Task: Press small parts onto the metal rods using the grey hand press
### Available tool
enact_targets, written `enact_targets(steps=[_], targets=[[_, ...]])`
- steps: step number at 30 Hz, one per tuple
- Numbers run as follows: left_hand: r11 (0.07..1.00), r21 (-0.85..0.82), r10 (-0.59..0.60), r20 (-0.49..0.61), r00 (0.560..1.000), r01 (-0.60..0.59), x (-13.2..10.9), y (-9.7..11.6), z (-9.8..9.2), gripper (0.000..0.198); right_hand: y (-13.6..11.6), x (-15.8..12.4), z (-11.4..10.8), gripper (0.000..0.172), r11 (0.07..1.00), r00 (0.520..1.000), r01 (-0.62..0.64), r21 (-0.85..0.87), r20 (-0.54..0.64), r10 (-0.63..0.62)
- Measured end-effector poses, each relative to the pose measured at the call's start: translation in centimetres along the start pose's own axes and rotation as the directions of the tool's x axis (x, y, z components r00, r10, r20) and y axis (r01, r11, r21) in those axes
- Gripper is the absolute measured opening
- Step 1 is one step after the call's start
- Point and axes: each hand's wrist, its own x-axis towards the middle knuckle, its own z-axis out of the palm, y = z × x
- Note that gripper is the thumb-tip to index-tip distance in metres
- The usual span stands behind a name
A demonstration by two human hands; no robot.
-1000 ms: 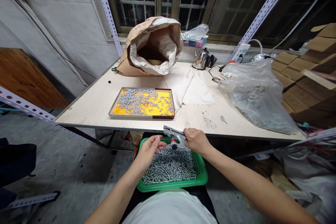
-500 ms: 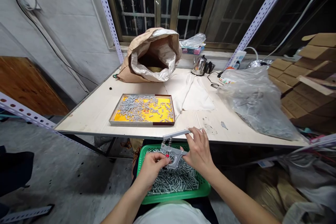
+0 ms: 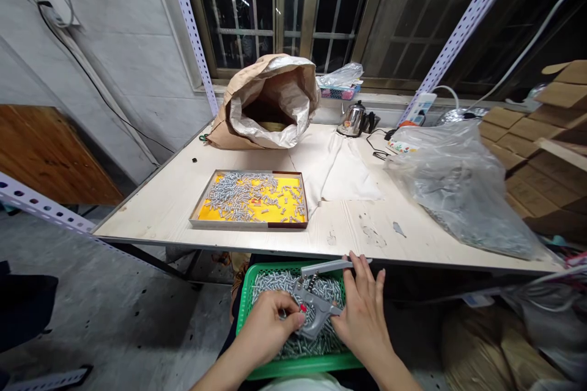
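In from seven o'clock comes the bare left hand [image 3: 270, 322], thumb and forefinger curled close; from five, the bare right hand [image 3: 362, 311] (loose grip, this) stretches fingers up near twelve.

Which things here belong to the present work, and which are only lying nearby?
Seem part of the work:
grey tool
green basket
small metal parts inside it
shallow tray, probably

Seem just lying nearby:
steel kettle
white cloth
cardboard boxes
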Motion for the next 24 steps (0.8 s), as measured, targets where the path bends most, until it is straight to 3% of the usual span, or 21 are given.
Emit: enact_targets(steps=[4, 7, 9, 12, 13, 15, 18, 21, 24], targets=[[0.999, 0.033, 0.029, 0.023, 0.999, -0.03, -0.5, -0.1, -1.9, 0.022, 2.9, -2.0, 0.8, 0.061, 0.994, 0.995, -0.101, -0.046, -0.018, 0.1], [0.959, 0.284, -0.003, 0.02, 1.0, -0.002, -0.6, -0.3, -3.2, 0.017, 5.1, -3.8, 1.2, 0.061, 0.991, 0.992, -0.123, -0.046, -0.029, 0.122], [0.908, 0.415, 0.048, 0.026, 0.999, -0.054, 0.7, 0.2, -4.1, 0.022, 5.8, -4.6, 1.1, 0.062, 0.993, 0.993, -0.112, -0.036, -0.036, 0.111], [0.814, 0.55, 0.268, -0.074, 0.961, -0.185, 6.3, 2.2, -6.3, 0.025, 5.6, -4.8, 0.7, 0.065, 0.992, 0.99, -0.123, -0.026, -0.072, 0.121], [0.761, 0.629, 0.297, -0.119, 0.947, -0.16, 9.0, 3.0, -7.2, 0.023, 5.4, -4.7, 0.6, 0.065, 0.991, 0.988, -0.133, -0.024, -0.085, 0.131], [0.669, 0.741, 0.311, -0.206, 0.928, -0.06, 14.5, 4.5, -9.2, 0.027, 5.1, -4.3, 0.4, 0.064, 0.989, 0.984, -0.146, -0.021, -0.106, 0.143], [0.628, 0.776, 0.309, -0.184, 0.933, -0.055, 20.9, 5.6, -11.5, 0.018, 5.2, -3.9, 0.2, 0.061, 0.99, 0.982, -0.136, -0.028, -0.138, 0.131], [0.596, 0.799, 0.298, -0.126, 0.946, -0.082, 23.6, 4.9, -12.2, 0.012, 5.6, -3.7, 0.2, 0.056, 0.989, 0.977, -0.145, -0.032, -0.162, 0.138], [0.578, 0.808, 0.305, -0.091, 0.948, -0.109, 23.9, 3.6, -11.7, 0.026, 5.9, -3.4, 0.1, 0.051, 0.989, 0.977, -0.14, -0.036, -0.169, 0.132]])
